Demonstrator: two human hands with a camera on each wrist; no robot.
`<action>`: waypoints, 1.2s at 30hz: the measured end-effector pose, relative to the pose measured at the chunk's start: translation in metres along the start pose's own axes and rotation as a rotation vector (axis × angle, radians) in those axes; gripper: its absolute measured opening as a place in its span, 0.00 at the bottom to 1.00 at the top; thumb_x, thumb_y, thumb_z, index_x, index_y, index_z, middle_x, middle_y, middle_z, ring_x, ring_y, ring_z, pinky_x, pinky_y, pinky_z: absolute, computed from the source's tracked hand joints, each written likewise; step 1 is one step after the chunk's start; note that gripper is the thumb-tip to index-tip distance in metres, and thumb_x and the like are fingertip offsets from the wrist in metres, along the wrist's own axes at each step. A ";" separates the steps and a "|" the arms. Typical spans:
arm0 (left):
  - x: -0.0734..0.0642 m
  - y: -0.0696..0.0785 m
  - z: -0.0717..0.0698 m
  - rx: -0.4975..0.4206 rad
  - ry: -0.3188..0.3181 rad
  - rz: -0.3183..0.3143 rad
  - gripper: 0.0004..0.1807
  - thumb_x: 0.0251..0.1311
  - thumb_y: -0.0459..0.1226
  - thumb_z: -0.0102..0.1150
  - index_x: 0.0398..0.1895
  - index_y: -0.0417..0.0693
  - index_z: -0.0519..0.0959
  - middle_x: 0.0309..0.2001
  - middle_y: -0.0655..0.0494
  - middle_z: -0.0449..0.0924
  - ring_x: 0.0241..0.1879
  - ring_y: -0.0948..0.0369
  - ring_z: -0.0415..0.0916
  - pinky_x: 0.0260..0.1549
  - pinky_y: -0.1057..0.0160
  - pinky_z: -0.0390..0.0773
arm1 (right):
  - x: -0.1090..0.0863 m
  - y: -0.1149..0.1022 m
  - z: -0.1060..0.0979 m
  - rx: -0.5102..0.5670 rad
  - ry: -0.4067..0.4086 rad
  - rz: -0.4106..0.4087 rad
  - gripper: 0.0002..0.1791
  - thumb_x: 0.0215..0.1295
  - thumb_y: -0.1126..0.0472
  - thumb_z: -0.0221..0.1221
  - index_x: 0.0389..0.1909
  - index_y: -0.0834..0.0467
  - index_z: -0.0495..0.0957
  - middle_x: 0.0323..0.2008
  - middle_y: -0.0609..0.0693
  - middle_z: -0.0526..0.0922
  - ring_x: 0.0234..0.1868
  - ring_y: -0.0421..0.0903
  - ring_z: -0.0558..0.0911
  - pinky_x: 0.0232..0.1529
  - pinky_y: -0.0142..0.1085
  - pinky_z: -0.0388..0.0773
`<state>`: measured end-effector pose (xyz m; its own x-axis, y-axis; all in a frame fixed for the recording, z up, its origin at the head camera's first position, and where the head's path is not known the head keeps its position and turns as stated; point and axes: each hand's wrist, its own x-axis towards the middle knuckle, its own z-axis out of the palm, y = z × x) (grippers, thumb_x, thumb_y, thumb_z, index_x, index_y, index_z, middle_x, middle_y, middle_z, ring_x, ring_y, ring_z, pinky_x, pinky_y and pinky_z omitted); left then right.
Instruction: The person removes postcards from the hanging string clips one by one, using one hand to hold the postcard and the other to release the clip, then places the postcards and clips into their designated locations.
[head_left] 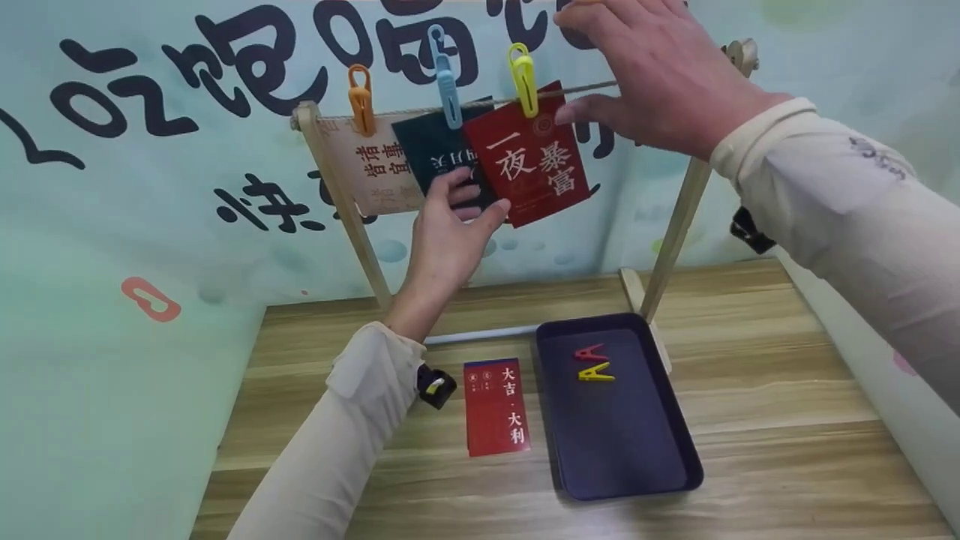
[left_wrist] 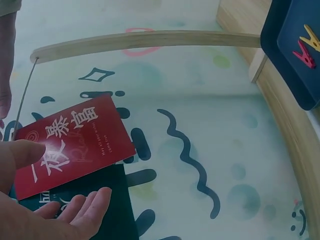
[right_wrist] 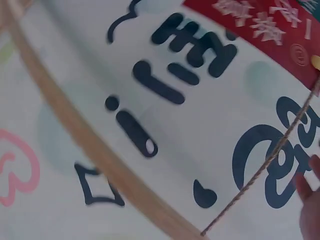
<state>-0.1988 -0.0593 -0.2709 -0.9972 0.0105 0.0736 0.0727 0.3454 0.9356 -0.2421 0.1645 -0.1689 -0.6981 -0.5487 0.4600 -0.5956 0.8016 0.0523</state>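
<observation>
A red card (head_left: 529, 161) with white characters hangs tilted from a cord (head_left: 585, 88), held by a yellow-green clothespin (head_left: 523, 79). It overlaps a dark green card (head_left: 420, 142) under a blue clothespin (head_left: 448, 90). My left hand (head_left: 454, 229) is at the lower part of both cards, its thumb over the red one in the left wrist view and its fingers loosely bent before the green one. Beside the red card's upper right corner, my right hand (head_left: 660, 82) is raised by the cord with fingers spread and nothing held.
A wooden frame (head_left: 679, 225) carries the cord. An orange clothespin (head_left: 361, 105) holds a beige card (head_left: 382, 199) at the left. On the table, another red card (head_left: 496, 420) lies left of a dark tray (head_left: 622, 442) containing a red clothespin (head_left: 590, 352) and a yellow clothespin (head_left: 596, 372).
</observation>
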 end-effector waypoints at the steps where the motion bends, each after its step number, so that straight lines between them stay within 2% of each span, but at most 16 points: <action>1: 0.001 -0.001 0.001 -0.017 0.005 0.000 0.37 0.66 0.42 0.63 0.74 0.47 0.59 0.67 0.48 0.72 0.62 0.55 0.75 0.56 0.59 0.82 | 0.003 -0.001 0.000 0.032 -0.024 0.032 0.39 0.68 0.51 0.63 0.75 0.56 0.58 0.72 0.61 0.65 0.72 0.60 0.62 0.77 0.57 0.56; 3: 0.003 -0.002 0.004 -0.054 0.014 -0.002 0.37 0.66 0.42 0.64 0.74 0.47 0.59 0.67 0.48 0.72 0.61 0.56 0.76 0.55 0.59 0.82 | 0.009 -0.004 0.000 0.083 -0.069 0.094 0.39 0.69 0.50 0.62 0.76 0.55 0.57 0.73 0.60 0.63 0.73 0.59 0.60 0.76 0.58 0.57; 6: 0.005 -0.004 0.009 -0.116 0.014 0.002 0.37 0.66 0.40 0.63 0.74 0.46 0.58 0.67 0.48 0.72 0.60 0.56 0.77 0.55 0.59 0.82 | 0.018 -0.009 0.000 0.118 -0.119 0.144 0.41 0.69 0.49 0.61 0.77 0.53 0.55 0.75 0.58 0.60 0.74 0.59 0.58 0.76 0.58 0.58; 13: 0.013 -0.006 0.017 -0.254 -0.020 0.016 0.36 0.67 0.38 0.63 0.73 0.42 0.57 0.64 0.44 0.74 0.59 0.53 0.80 0.60 0.56 0.80 | 0.030 -0.016 0.005 0.156 -0.217 0.205 0.44 0.72 0.46 0.56 0.80 0.53 0.45 0.80 0.58 0.50 0.78 0.60 0.54 0.77 0.59 0.54; 16: 0.015 -0.008 0.018 -0.271 0.002 0.005 0.34 0.67 0.38 0.62 0.72 0.42 0.59 0.60 0.43 0.77 0.59 0.53 0.80 0.58 0.57 0.80 | 0.031 -0.019 0.007 0.168 -0.262 0.230 0.45 0.73 0.43 0.54 0.80 0.54 0.43 0.79 0.60 0.52 0.78 0.61 0.56 0.77 0.59 0.56; 18: 0.016 -0.009 0.018 -0.265 0.019 0.000 0.32 0.68 0.38 0.61 0.71 0.42 0.60 0.58 0.43 0.79 0.57 0.54 0.81 0.55 0.59 0.81 | 0.031 -0.021 0.009 0.191 -0.274 0.242 0.44 0.73 0.43 0.54 0.80 0.54 0.45 0.78 0.60 0.56 0.76 0.60 0.60 0.75 0.57 0.60; 22: 0.015 -0.009 0.020 -0.260 0.046 -0.002 0.28 0.69 0.37 0.60 0.69 0.42 0.65 0.54 0.43 0.81 0.52 0.56 0.81 0.50 0.60 0.83 | 0.029 -0.025 0.011 0.278 -0.265 0.267 0.40 0.74 0.44 0.53 0.79 0.53 0.50 0.75 0.56 0.63 0.71 0.56 0.69 0.69 0.52 0.71; 26: 0.014 -0.010 0.022 -0.267 0.082 -0.004 0.19 0.69 0.35 0.60 0.60 0.39 0.73 0.49 0.43 0.81 0.45 0.58 0.81 0.47 0.59 0.86 | 0.027 -0.028 0.011 0.332 -0.260 0.284 0.36 0.75 0.44 0.51 0.78 0.52 0.54 0.71 0.56 0.68 0.65 0.54 0.74 0.66 0.50 0.76; 30: 0.012 -0.011 0.022 -0.262 0.110 -0.017 0.14 0.68 0.35 0.61 0.53 0.39 0.78 0.46 0.45 0.82 0.40 0.58 0.83 0.41 0.63 0.87 | 0.028 -0.028 0.010 0.340 -0.234 0.287 0.33 0.76 0.44 0.49 0.76 0.52 0.58 0.68 0.55 0.72 0.63 0.53 0.74 0.65 0.48 0.77; 36: 0.009 -0.012 0.021 -0.253 0.109 -0.029 0.13 0.68 0.35 0.60 0.53 0.41 0.78 0.46 0.46 0.81 0.40 0.58 0.82 0.41 0.63 0.87 | 0.030 -0.027 0.006 0.308 -0.164 0.254 0.27 0.75 0.45 0.50 0.69 0.54 0.71 0.63 0.53 0.79 0.60 0.51 0.76 0.63 0.47 0.79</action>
<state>-0.2091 -0.0434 -0.2885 -0.9923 -0.1022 0.0697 0.0596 0.0985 0.9934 -0.2498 0.1252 -0.1617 -0.8769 -0.3941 0.2754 -0.4705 0.8211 -0.3231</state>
